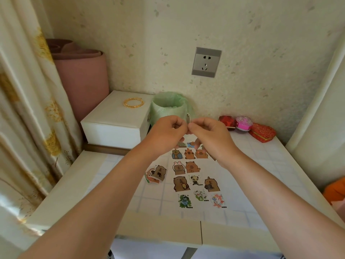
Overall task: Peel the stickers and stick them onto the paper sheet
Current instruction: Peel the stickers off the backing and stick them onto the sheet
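Both hands are raised above the table, fingertips meeting. My left hand (169,130) and my right hand (206,132) pinch one small sticker (188,119) between them, seen edge-on, its picture hidden. Below them lies the white paper sheet (223,176) with several cartoon animal stickers stuck on it in rows. A small loose pile of stickers (156,173) lies on the table left of the sheet.
A green-lined waste bin (169,109) stands just behind the hands. A white box (115,118) with gold bangles on it sits at back left, red and pink trinket boxes (246,128) at back right. A curtain hangs at left.
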Motion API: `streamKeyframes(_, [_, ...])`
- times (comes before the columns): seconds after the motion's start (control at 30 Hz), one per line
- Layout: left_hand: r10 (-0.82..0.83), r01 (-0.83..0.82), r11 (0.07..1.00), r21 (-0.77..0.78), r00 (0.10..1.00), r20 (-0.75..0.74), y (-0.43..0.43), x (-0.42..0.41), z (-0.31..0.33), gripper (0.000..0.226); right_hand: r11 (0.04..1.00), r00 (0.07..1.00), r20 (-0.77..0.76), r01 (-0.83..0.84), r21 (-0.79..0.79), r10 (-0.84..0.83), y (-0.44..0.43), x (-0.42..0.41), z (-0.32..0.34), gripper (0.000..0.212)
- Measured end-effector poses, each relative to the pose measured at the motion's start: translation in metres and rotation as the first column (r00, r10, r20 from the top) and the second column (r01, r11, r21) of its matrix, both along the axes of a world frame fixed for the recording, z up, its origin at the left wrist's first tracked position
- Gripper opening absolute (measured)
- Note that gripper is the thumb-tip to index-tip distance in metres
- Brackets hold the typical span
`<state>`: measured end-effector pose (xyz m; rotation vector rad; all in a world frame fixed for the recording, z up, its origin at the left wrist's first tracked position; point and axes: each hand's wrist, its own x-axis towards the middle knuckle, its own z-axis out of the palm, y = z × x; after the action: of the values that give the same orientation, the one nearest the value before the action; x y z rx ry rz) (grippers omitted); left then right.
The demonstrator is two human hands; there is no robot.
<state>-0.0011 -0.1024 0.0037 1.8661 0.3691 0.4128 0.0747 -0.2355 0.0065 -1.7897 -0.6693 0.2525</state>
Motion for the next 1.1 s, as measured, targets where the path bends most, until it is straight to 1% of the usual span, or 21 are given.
streamKeyframes(0.1, [0.005, -0.006, 0.999, 0.047, 1.0, 0.016, 0.01, -0.006, 0.003, 0.014, 1.0, 0.996, 0.085, 0.02, 0.008, -0.021, 0.008, -0.001, -0.001, 0.009])
streamKeyframes(0.2, [0.036, -0.036, 0.983, 0.18, 0.999, 0.008, 0.025, -0.012, 0.004, 0.012, 0.999, 0.994, 0.096, 0.045, 0.014, -0.046, 0.017, -0.003, -0.003, 0.008])
streamKeyframes(0.33, [0.132, -0.117, 0.91, 0.398, 0.991, -0.01, 0.048, -0.024, 0.003, 0.01, 0.995, 0.99, 0.101, 0.099, -0.011, -0.097, 0.035, -0.003, -0.002, 0.007])
streamKeyframes(0.4, [0.173, -0.164, 0.879, 0.449, 0.985, 0.02, 0.06, -0.029, 0.004, 0.01, 0.991, 0.986, 0.1, 0.132, 0.005, -0.131, 0.046, -0.001, 0.001, 0.008])
streamKeyframes(0.5, [0.243, -0.232, 0.871, 0.432, 0.97, 0.032, 0.077, -0.034, 0.005, 0.011, 0.984, 0.975, 0.132, 0.174, 0.031, -0.177, 0.066, 0.006, 0.008, 0.014])
streamKeyframes(0.57, [0.267, -0.252, 0.873, 0.418, 0.963, 0.022, 0.088, -0.037, 0.005, 0.013, 0.976, 0.959, 0.181, 0.214, 0.039, -0.218, 0.082, 0.018, 0.014, 0.018])
streamKeyframes(0.63, [0.275, -0.259, 0.879, 0.4, 0.961, 0.019, 0.096, -0.039, 0.004, 0.014, 0.966, 0.933, 0.258, 0.258, 0.01, -0.252, 0.098, 0.035, 0.019, 0.015])
streamKeyframes(0.73, [0.276, -0.252, 0.883, 0.395, 0.961, -0.005, 0.104, -0.041, 0.001, 0.014, 0.945, 0.892, 0.367, 0.317, -0.086, -0.266, 0.117, 0.057, 0.025, 0.011])
streamKeyframes(0.83, [0.262, -0.232, 0.885, 0.403, 0.965, -0.021, 0.106, -0.04, -0.001, 0.014, 0.902, 0.85, 0.467, 0.376, -0.214, -0.243, 0.132, 0.073, 0.025, 0.009])
streamKeyframes(0.9, [0.252, -0.219, 0.886, 0.409, 0.967, -0.027, 0.105, -0.04, -0.002, 0.014, 0.877, 0.85, 0.483, 0.382, -0.291, -0.21, 0.139, 0.08, 0.023, 0.009])
streamKeyframes(0.97, [0.247, -0.212, 0.883, 0.418, 0.968, -0.031, 0.104, -0.039, -0.002, 0.013, 0.861, 0.86, 0.479, 0.368, -0.35, -0.172, 0.142, 0.084, 0.02, 0.013])
streamKeyframes(1.03, [0.245, -0.209, 0.88, 0.427, 0.969, -0.031, 0.103, -0.038, -0.003, 0.013, 0.853, 0.865, 0.485, 0.347, -0.389, -0.131, 0.142, 0.085, 0.019, 0.02])
streamKeyframes(1.1, [0.237, -0.206, 0.876, 0.437, 0.971, -0.019, 0.101, -0.036, -0.003, 0.014, 0.87, 0.859, 0.498, 0.329, -0.368, -0.114, 0.138, 0.08, 0.019, 0.023])
